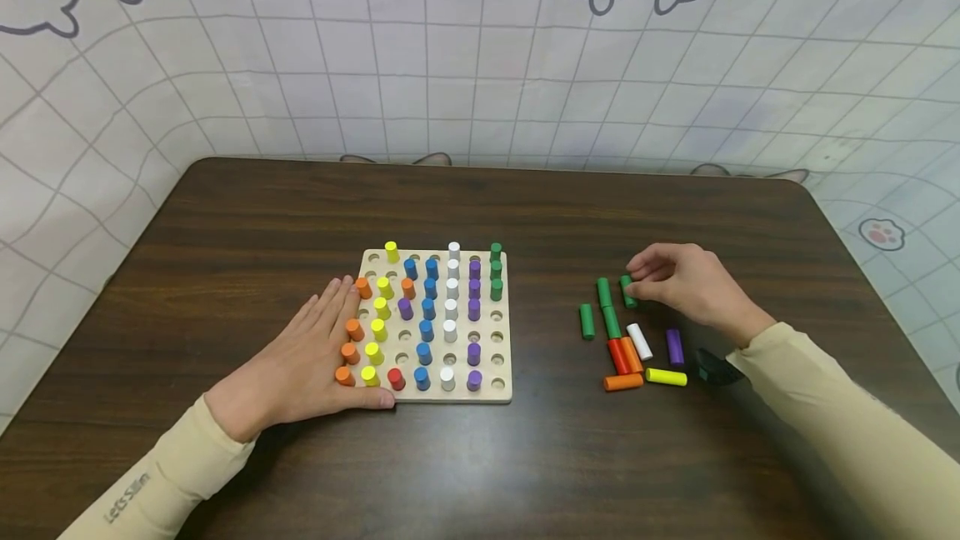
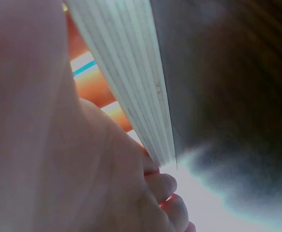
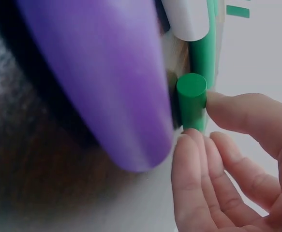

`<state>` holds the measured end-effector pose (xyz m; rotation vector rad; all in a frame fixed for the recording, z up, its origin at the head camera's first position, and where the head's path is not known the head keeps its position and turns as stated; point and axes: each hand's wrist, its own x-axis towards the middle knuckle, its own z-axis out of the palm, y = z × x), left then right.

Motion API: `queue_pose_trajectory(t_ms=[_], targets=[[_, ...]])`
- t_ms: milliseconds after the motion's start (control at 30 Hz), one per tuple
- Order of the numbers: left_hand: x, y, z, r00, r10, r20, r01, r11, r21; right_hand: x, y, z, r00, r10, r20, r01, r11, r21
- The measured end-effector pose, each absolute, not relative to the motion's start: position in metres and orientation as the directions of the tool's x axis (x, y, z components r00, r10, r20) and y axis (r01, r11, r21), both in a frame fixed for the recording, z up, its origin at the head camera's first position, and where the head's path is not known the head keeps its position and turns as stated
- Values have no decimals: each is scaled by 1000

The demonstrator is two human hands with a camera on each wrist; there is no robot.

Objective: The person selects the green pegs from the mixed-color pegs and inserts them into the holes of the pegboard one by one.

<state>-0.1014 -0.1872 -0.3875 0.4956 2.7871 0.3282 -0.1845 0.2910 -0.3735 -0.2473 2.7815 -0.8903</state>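
Note:
A square wooden pegboard (image 1: 495, 394) stands on the table with rows of orange, yellow, blue, white, purple and green pegs upright in its holes. Along its left edge lies my left hand (image 1: 315, 357), fingers extended and thumb against the front edge. The left wrist view shows the palm beside the board's layered side (image 2: 126, 72). At the right, my right hand (image 1: 686, 286) has thumb and fingertips around a green peg (image 3: 192, 104) that lies on the table. A purple peg (image 3: 102, 82) looms large in the right wrist view.
Loose pegs lie near the right hand: several green ones, a red peg (image 1: 618, 356), two orange, a white peg (image 1: 640, 342) and a yellow peg (image 1: 666, 377). The dark wooden table (image 1: 555, 465) ends at a grid-patterned cloth (image 1: 495, 90) behind.

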Motion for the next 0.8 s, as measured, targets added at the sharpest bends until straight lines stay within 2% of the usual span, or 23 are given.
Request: queue_pose_trajectory(t_ms=[800], targets=[[-100, -186, -387, -899, 372, -230, 305, 911, 279, -181, 294, -372, -937, -252, -243, -83, 835, -544]])
